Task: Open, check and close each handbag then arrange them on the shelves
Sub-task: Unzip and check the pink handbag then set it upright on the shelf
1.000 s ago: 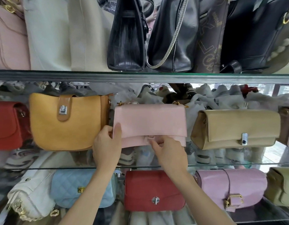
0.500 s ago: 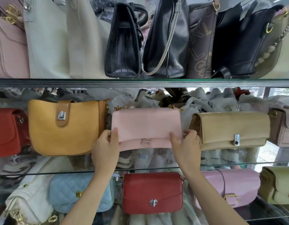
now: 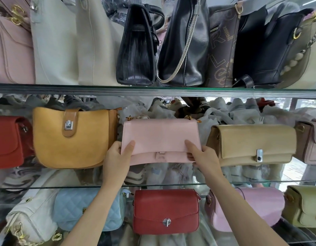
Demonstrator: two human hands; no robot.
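A pale pink flap handbag with its flap down stands in the middle of the glass middle shelf, between a mustard bag and a tan flap bag. My left hand grips its lower left corner, thumb on the front. My right hand grips the lower right corner the same way, thumb on the flap.
The top shelf carries pink, cream, black and brown bags. A red bag and a mauve bag stand at the middle shelf's ends. Below sit white, blue quilted, red, pink and green bags.
My right hand slid from the flap's middle lower edge to the bag's right corner. The flap now lies flat and the bag sits squarer on the shelf.
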